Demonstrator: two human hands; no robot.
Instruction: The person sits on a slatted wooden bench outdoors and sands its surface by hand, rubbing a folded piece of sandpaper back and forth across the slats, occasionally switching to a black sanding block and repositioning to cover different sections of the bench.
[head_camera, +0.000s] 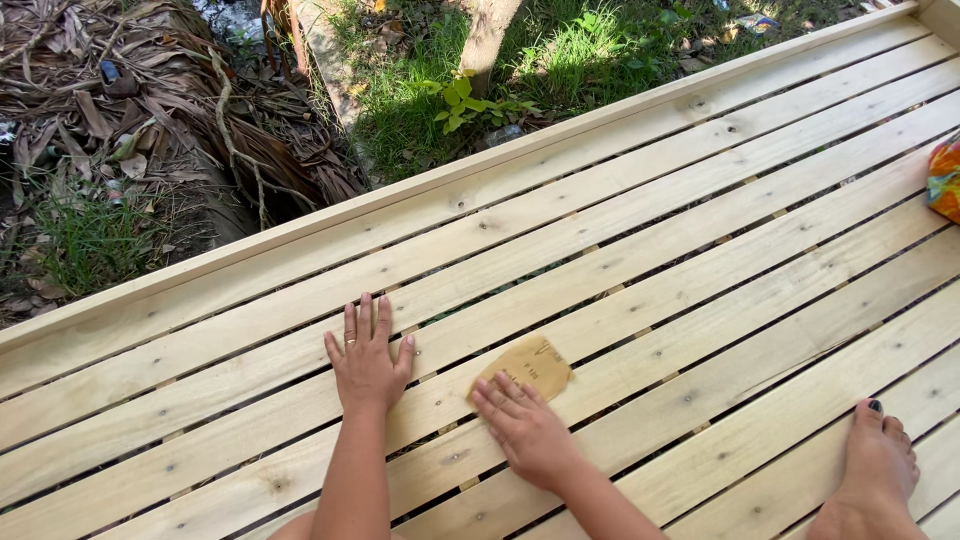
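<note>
Bare slats (640, 250) lie open ahead; only a foot (878, 470) and colourful object (945, 180) crowd the right.

Outdoor yard, raw slatted wooden platform (640, 250), grass (560, 50), dry palm debris (120, 110)

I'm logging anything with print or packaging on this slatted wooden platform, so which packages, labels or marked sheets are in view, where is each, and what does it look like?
Sandpaper sheet: flat on a plank, under the right hand's fingers; tan, roughly rectangular, dark markings on its back.
Colourful package: at the platform's right edge, cut off by the frame; orange, yellow and green, crinkled.
Small wrappers lie on the ground beyond; too small to describe.
</note>
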